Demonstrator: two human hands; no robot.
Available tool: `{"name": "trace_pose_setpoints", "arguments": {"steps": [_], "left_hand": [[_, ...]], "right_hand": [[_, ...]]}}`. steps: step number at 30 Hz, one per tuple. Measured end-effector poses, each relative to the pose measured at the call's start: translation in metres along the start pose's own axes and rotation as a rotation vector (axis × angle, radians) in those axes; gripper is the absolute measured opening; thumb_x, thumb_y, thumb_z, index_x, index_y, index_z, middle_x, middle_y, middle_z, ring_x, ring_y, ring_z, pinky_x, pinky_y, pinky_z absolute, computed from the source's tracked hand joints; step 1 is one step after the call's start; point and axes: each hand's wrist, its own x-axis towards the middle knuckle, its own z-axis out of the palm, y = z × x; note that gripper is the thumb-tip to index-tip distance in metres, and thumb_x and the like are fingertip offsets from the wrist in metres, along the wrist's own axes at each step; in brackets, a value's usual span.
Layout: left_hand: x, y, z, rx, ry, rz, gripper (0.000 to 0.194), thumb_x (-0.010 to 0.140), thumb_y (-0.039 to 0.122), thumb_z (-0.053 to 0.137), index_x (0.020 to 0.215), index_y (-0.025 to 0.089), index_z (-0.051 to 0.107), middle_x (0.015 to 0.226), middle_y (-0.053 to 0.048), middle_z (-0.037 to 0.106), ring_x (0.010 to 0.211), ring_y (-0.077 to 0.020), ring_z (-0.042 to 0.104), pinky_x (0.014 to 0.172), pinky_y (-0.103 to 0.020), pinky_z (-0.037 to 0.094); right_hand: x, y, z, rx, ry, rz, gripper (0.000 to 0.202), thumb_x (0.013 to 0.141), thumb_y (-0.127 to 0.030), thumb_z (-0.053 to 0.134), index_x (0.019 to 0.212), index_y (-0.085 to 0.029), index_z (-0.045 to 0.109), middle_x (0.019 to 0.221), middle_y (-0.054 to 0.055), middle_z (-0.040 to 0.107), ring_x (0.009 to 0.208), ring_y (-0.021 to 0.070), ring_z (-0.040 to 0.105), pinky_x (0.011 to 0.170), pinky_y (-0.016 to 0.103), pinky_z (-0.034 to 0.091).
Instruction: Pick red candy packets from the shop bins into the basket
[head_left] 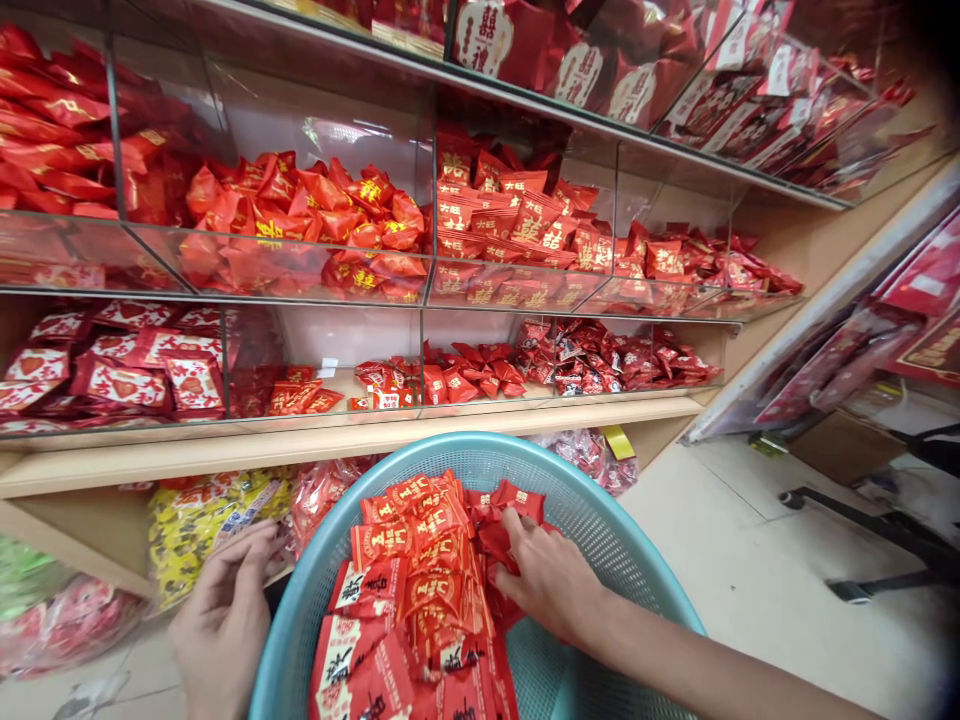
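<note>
A teal plastic basket (637, 540) stands in front of me with red candy packets in it. Packets with gold lettering (431, 535) lie in overlapping rows at its left, and red-and-cream ones with black characters (367, 640) lie nearer to me. My right hand (551, 575) reaches into the basket, fingers bent around a small red candy packet (521, 500) near the far side; its fingertips are partly hidden. Outside the left rim hangs my left hand (225, 610), its fingers loosely curled and apart, with nothing visible in them.
Shelves with clear dividers (429, 190) hold heaps of red-wrapped sweets (300, 210). Beneath the lowest board (225, 455) are bags of yellow-wrapped candy (202, 525) and red candy (322, 495). A black wheeled chair base (862, 540) stands on the tiled floor at right.
</note>
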Motion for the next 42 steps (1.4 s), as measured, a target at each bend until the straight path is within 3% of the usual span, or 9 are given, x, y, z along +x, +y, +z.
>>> {"name": "trace_pose_setpoints", "arguments": {"steps": [12,18,21,23,28,31,36,42], "left_hand": [[0.001,-0.002,-0.001,-0.003,0.005,-0.002,0.025,0.073,0.043,0.057,0.083,0.020,0.061,0.100,-0.004,0.063,0.103,-0.0233,0.056,0.098,-0.040,0.040],[0.002,-0.006,-0.003,0.030,-0.049,-0.031,0.025,0.077,0.043,0.054,0.089,0.022,0.059,0.109,-0.003,0.060,0.109,-0.0240,0.053,0.099,-0.041,0.039],[0.002,-0.006,-0.005,0.048,-0.078,-0.045,0.026,0.078,0.043,0.052,0.091,0.022,0.058,0.113,-0.005,0.059,0.112,-0.0247,0.051,0.100,-0.042,0.038],[0.001,-0.004,-0.005,0.055,-0.092,-0.066,0.027,0.077,0.044,0.052,0.092,0.022,0.059,0.113,-0.005,0.059,0.112,-0.0252,0.050,0.100,-0.042,0.037],[0.000,0.002,-0.003,0.062,-0.043,-0.090,0.030,0.075,0.049,0.053,0.088,0.022,0.060,0.108,-0.003,0.061,0.111,-0.0254,0.050,0.101,-0.042,0.036],[0.000,0.002,-0.002,0.064,-0.026,-0.069,0.032,0.074,0.050,0.052,0.087,0.023,0.060,0.105,-0.002,0.061,0.110,-0.0239,0.051,0.102,-0.040,0.036],[0.004,-0.007,-0.003,0.051,-0.020,-0.009,0.033,0.073,0.051,0.052,0.084,0.021,0.061,0.102,-0.003,0.063,0.105,-0.0233,0.054,0.101,-0.039,0.037],[0.007,-0.015,-0.003,0.016,0.004,0.018,0.035,0.069,0.051,0.055,0.082,0.020,0.062,0.099,-0.004,0.064,0.102,-0.0243,0.056,0.099,-0.041,0.038]], "right_hand": [[0.021,-0.009,0.007,-0.099,0.067,-0.031,0.037,0.080,-0.030,0.047,0.113,-0.012,0.047,0.091,0.015,0.065,0.080,0.0292,0.064,0.065,0.037,0.048],[0.019,-0.008,0.008,-0.116,0.093,-0.067,0.035,0.089,-0.039,0.035,0.107,-0.014,0.051,0.089,0.014,0.066,0.078,0.0285,0.065,0.061,0.037,0.049],[0.018,-0.005,-0.003,-0.130,0.102,-0.087,0.031,0.092,-0.031,0.028,0.101,-0.016,0.053,0.082,0.012,0.067,0.073,0.0265,0.066,0.057,0.032,0.046],[0.024,0.000,-0.022,-0.143,0.134,-0.083,0.029,0.092,-0.027,0.028,0.099,-0.016,0.054,0.076,0.010,0.067,0.069,0.0250,0.065,0.054,0.030,0.043],[0.073,0.022,-0.090,-0.070,0.339,-0.117,0.023,0.090,-0.025,0.034,0.092,-0.018,0.056,0.078,0.008,0.065,0.074,0.0194,0.062,0.060,0.025,0.038],[0.118,0.034,-0.112,-0.027,0.447,-0.137,0.018,0.086,-0.021,0.041,0.093,-0.019,0.057,0.094,0.007,0.062,0.084,0.0173,0.059,0.066,0.023,0.037],[0.173,0.041,-0.105,-0.055,0.421,-0.143,0.023,0.080,-0.024,0.054,0.102,-0.021,0.058,0.105,0.006,0.055,0.090,0.0176,0.057,0.068,0.023,0.038],[0.181,0.039,-0.103,-0.078,0.450,-0.164,0.014,0.084,-0.018,0.046,0.088,-0.020,0.059,0.098,0.007,0.058,0.089,0.0164,0.055,0.067,0.023,0.036]]}}
